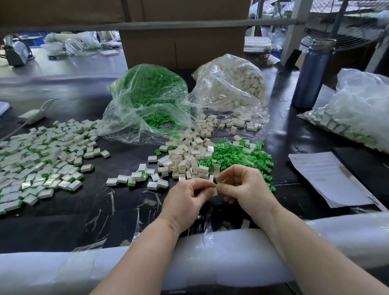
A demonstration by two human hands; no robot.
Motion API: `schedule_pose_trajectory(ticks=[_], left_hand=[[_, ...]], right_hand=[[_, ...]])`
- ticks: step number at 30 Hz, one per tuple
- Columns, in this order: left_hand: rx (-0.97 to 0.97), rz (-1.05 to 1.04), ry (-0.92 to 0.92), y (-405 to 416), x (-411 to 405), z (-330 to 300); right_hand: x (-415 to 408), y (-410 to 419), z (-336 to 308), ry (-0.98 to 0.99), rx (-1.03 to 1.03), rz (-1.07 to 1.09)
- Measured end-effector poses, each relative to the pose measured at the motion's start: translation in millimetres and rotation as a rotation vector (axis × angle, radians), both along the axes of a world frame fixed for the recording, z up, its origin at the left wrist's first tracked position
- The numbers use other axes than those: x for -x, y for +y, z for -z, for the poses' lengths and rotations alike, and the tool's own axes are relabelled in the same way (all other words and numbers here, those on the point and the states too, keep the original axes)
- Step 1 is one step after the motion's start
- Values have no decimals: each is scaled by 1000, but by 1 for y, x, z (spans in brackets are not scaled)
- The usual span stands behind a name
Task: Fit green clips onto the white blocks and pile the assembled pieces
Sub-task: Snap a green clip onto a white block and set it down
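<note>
light: bright, even | glare: plastic bags (228,91), dark table (65,69) | edges: fisheye bend | focus: sharp centre

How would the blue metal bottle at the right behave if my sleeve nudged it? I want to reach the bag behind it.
The blue bottle stands tall and narrow on the black table, so it would probably tip rather than slide. Being round, it would likely roll once down. Its metal body looks rigid, hardly fragile.
</note>
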State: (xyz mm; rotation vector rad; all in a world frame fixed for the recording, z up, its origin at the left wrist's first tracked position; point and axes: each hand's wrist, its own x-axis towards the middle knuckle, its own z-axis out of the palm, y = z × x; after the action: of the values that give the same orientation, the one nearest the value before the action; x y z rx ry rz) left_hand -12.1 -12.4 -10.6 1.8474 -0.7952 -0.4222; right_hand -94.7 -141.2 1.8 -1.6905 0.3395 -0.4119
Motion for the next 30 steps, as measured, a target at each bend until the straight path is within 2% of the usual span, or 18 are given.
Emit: schedule_pose_trajectory(ticks=[6,9,17,24,30], left_hand=[[-12,-2,-84,-1,-2,3],[41,-31,-30,-1,-1,1],[14,-53,-21,1,-1,-1],[-78,-18,-82,3,0,0],[-23,-58,-73,-1,2,-1]], right_hand=[[-2,-1,1,-15,-64,41],[-1,-2,2,-28,-78,24],[-3,3,3,79,60,55],[-3,3,2,158,171,-14],[-3,4,1,43,84,17]])
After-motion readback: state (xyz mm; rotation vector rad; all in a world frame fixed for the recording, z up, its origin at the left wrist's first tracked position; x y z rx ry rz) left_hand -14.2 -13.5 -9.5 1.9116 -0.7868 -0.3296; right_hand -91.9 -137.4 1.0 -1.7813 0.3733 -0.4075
